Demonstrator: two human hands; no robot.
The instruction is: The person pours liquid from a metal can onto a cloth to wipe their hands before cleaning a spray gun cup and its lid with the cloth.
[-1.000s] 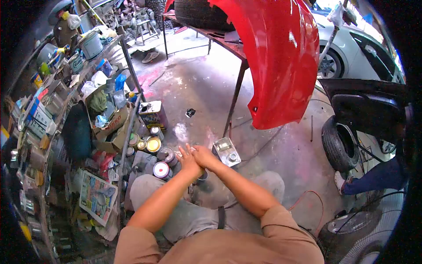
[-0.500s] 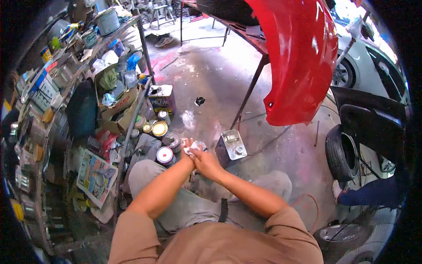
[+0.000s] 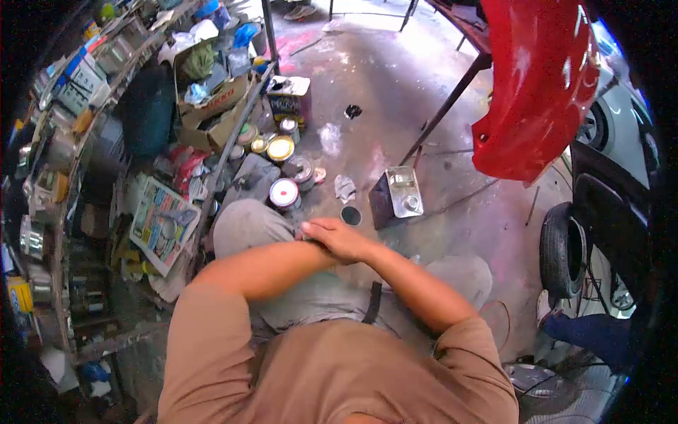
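My right hand (image 3: 337,239) lies across my left wrist, its fingers stretched over the forearm and nothing visible in them. Below it my left hand is almost wholly hidden, so its fingers do not show. On the floor just beyond lies a crumpled white tissue (image 3: 345,189), with a small round dark-topped can or lid (image 3: 351,215) nearer to my hands. To the left stands an open can with a white top and red centre (image 3: 284,193). A rectangular metal solvent tin (image 3: 404,192) stands to the right.
Several paint cans, one with a yellow rim (image 3: 280,148), stand beside a cluttered shelf (image 3: 244,116) on the left. A red car panel (image 3: 533,92) overhangs at right. Beyond it are a tyre (image 3: 558,251) and another person's leg (image 3: 590,336).
The crumpled white tissue has left my hands and lies on the floor. My hands have drawn nearer to my body, the right one now over the left wrist. The view has shifted.
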